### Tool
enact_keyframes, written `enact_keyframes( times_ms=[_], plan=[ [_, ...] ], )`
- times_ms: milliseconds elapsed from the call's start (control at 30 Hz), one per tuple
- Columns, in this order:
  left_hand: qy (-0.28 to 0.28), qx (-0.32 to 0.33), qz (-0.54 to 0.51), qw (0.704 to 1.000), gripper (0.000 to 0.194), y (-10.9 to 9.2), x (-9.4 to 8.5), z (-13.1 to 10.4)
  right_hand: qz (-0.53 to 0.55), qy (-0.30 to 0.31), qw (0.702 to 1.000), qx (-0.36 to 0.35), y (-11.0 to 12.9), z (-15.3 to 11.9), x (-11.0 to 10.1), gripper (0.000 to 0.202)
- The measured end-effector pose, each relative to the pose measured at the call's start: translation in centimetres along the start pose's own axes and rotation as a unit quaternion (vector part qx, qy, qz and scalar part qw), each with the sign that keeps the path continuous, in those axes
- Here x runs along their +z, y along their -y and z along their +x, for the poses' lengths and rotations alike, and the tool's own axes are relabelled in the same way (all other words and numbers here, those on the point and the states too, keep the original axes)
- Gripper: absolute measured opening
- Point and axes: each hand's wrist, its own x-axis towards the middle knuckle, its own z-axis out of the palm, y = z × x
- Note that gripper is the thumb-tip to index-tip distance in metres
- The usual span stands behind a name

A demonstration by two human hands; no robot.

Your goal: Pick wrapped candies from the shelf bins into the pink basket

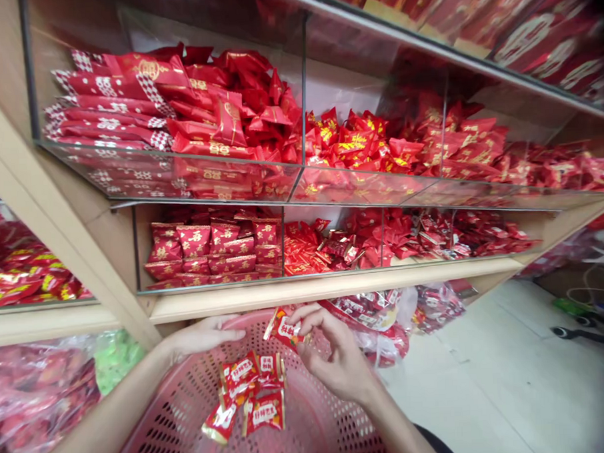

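Note:
A pink perforated basket is at the bottom centre, with several small red packets lying inside it. My left hand is at the basket's far left rim, its thumb stretched over the rim and its fingers mostly hidden behind it. Above the far part of the basket, my right hand pinches a red packet with gold edges between thumb and fingers.
Wooden shelving with clear-walled bins of red packets stands ahead. Plastic bags of packets lie below it, more bags at the left. Tiled floor shows at the right, with dark thin legs near the edge.

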Motion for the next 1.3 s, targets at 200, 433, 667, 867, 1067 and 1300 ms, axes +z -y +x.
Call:
enact_keyframes(
  times_ms=[200,433,667,867,1067,1300],
  plan=[
    [-0.019,-0.033,0.011,0.999,0.051,0.5,-0.2,0.0,0.042,0.114,0.992,0.041,-3.0,-0.8,3.3,0.03],
    [0.0,-0.008,0.003,1.0,0.05,1.4,-0.7,0.4,0.01,0.227,0.966,0.126,-6.0,-1.3,4.1,0.041],
    [-0.045,-0.024,0.038,0.998,0.057,2.1,-1.3,0.5,0.107,0.348,0.915,0.17,-5.8,-1.5,3.2,0.045],
    [-0.033,-0.016,0.038,0.999,0.056,2.6,-1.5,0.6,0.104,0.439,0.865,0.219,-8.0,-2.9,4.2,0.06],
    [-0.041,-0.018,0.035,0.998,0.057,2.9,-1.7,0.6,0.039,0.441,0.868,0.225,-8.4,-3.0,4.4,0.059],
    [-0.037,-0.024,0.013,0.999,0.057,2.3,-1.2,0.4,-0.006,0.373,0.909,0.185,-8.8,-3.5,5.1,0.05]
  ],
)
